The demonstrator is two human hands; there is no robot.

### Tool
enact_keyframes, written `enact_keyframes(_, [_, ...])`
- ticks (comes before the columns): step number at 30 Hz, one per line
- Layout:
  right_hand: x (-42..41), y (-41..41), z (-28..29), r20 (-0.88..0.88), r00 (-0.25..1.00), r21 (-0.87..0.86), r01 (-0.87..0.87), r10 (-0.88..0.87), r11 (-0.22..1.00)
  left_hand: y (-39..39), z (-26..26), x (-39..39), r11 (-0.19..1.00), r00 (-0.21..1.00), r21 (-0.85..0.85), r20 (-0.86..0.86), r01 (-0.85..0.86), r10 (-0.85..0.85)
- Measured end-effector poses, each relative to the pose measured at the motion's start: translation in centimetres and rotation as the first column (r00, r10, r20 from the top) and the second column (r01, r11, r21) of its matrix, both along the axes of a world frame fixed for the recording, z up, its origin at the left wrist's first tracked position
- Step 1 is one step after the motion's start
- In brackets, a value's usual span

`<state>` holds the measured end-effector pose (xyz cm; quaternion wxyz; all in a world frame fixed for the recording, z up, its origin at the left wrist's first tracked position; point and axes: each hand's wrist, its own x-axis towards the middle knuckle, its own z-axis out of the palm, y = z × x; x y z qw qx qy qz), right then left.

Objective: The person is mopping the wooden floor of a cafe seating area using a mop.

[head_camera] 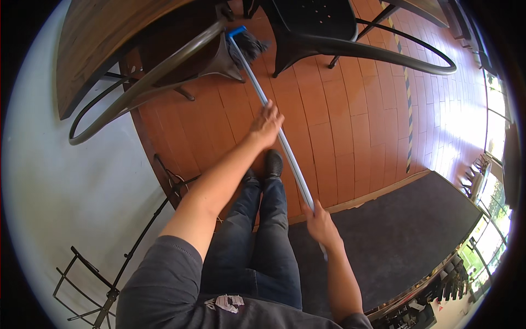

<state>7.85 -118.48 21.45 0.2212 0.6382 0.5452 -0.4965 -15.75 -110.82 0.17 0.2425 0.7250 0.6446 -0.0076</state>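
Note:
My left hand (268, 125) is closed around the middle of a pale metal mop handle (292, 164). Near the handle's lower end in the picture, my right hand (322, 226) grips it too. The handle slants up and to the left, away from my feet, to a blue mop clamp (236, 32). Dark grey mop strands (250, 46) hang from that clamp and lie on the reddish-brown tiled floor (287, 94), between two metal chairs. Part of the mop head may be hidden by the left chair's edge.
A brown metal chair (164, 61) stands by a wooden table (98, 49) at the upper left, a black chair (316, 24) at the upper right. A black music stand (135, 242) is beside the white wall at left. A dark raised platform (394, 230) lies to the right.

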Motion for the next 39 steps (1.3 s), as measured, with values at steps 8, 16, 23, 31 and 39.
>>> enact_keyframes(8, [-0.7, -1.9, -1.3, -0.05, 0.999, 0.054, 0.005, -0.002, 0.999, -0.6, -0.8, 0.6, 0.993, 0.99, -0.085, -0.123, -0.076, 0.066])
enact_keyframes(16, [5.5, -7.4, 6.2, 0.129, 0.988, -0.088, 0.103, -0.091, 0.991, -5.6, 4.5, 9.8, 0.98, 0.979, -0.16, 0.181, 0.119, -0.089])
enact_keyframes(23, [-0.3, 0.1, 2.6, 0.046, 0.985, -0.181, 0.173, -0.168, 0.968, 0.2, 2.4, 4.4, 0.979, 0.997, -0.203, 0.065, -0.025, 0.039])
enact_keyframes(31, [7.0, 3.7, 1.2, 0.051, 0.98, 0.165, -0.196, 0.19, 0.967, 2.9, 3.2, 9.0, 0.994, 0.997, -0.079, -0.002, -0.073, 0.073])
enact_keyframes(39, [15.0, 15.9, 11.7, 0.275, 0.817, 0.013, -0.53, 0.507, 0.848, 6.3, 7.4, 18.8, 0.951, 0.889, 0.051, 0.373, -0.305, 0.265])
